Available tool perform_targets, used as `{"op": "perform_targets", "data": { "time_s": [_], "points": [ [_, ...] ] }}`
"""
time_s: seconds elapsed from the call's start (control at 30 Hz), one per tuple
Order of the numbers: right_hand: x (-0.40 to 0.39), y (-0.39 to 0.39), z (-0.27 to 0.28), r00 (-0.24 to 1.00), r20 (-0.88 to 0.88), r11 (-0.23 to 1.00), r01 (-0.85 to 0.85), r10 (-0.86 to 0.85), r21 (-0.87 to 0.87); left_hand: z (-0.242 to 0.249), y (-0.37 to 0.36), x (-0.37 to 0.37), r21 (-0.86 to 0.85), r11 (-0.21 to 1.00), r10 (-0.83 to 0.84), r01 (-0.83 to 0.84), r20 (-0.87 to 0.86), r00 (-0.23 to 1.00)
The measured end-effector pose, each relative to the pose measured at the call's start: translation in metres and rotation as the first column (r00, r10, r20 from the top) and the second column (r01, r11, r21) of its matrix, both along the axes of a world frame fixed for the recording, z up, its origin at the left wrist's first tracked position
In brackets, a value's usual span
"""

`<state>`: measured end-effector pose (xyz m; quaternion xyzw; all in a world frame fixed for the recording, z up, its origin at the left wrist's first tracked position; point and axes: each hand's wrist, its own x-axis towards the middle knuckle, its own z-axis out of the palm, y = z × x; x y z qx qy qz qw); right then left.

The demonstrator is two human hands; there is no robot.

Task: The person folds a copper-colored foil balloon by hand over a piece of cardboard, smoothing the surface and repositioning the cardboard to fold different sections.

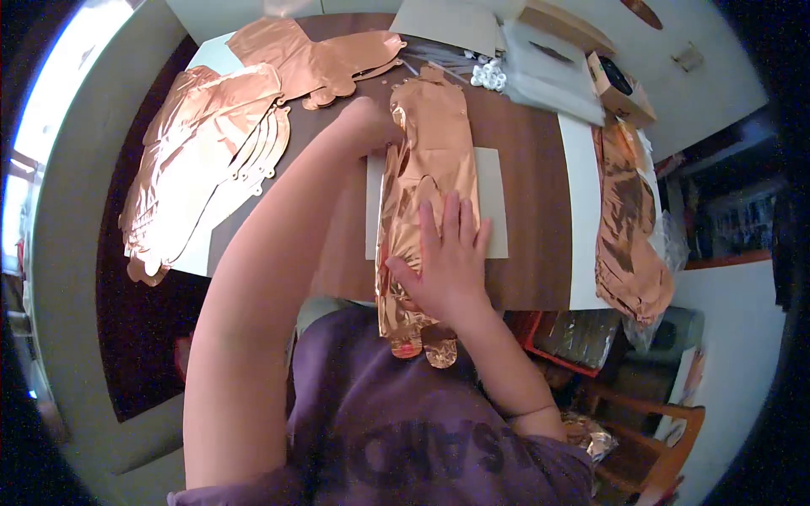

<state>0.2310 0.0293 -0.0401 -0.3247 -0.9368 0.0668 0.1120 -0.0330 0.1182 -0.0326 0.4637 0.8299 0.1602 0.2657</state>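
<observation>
Now I see my right hand (451, 257) pressing flat, fingers spread, on the foil (426, 169), which lies under them on the table (531, 278). My left hand (367, 126) touches its far edge; its fingers are hidden.

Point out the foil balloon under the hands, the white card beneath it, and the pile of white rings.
foil balloon (434, 126), head view, upper flat part.
white card (494, 202), head view, bare right side.
white rings (489, 74), head view, middle of pile.

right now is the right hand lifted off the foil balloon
No, the right hand lies flat, fingers spread, on the foil balloon on the table.
</observation>
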Motion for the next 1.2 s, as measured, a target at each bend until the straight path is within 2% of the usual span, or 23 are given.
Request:
{"op": "perform_targets", "data": {
  "time_s": [0.1,0.2,0.37,0.43,0.53,0.63,0.83,1.03,1.2],
  "points": [
    [0.000,0.000,0.004,1.000,0.020,0.999,-0.006,0.007,-0.038,0.012,-0.013,-0.005,0.000,0.998,0.064,-0.067,0.282,0.957],
    [0.000,-0.001,0.002,1.000,-0.011,0.999,-0.011,0.010,-0.050,0.012,-0.022,-0.017,-0.069,0.991,0.135,-0.116,0.493,0.859],
    [-0.001,-0.001,0.007,1.000,0.003,0.996,0.002,-0.002,-0.093,0.001,-0.026,-0.014,0.001,0.959,0.227,-0.284,0.601,0.767],
    [-0.001,-0.001,0.007,1.000,0.018,0.994,0.007,-0.005,-0.109,0.012,-0.029,-0.006,0.014,0.937,0.260,-0.350,0.642,0.721],
    [-0.002,-0.002,0.007,0.999,0.035,0.992,0.017,-0.013,-0.123,0.007,-0.029,-0.008,0.082,0.933,0.223,-0.352,0.635,0.740],
    [-0.002,-0.002,0.007,0.999,0.032,0.992,0.019,-0.015,-0.125,0.003,-0.026,-0.016,0.016,0.953,0.230,-0.301,0.607,0.760],
    [0.000,-0.001,0.004,1.000,0.013,0.994,0.006,-0.005,-0.110,0.007,-0.026,-0.009,0.055,0.913,0.306,-0.403,0.562,0.769],
    [0.000,-0.001,0.004,1.000,0.011,0.995,0.008,-0.007,-0.101,0.001,-0.024,-0.014,0.044,0.909,0.321,-0.415,0.561,0.763],
    [0.000,-0.001,0.005,0.999,0.039,0.995,0.015,-0.011,-0.097,0.016,-0.028,-0.008,0.034,0.945,0.267,-0.326,0.499,0.825]
  ]
}}
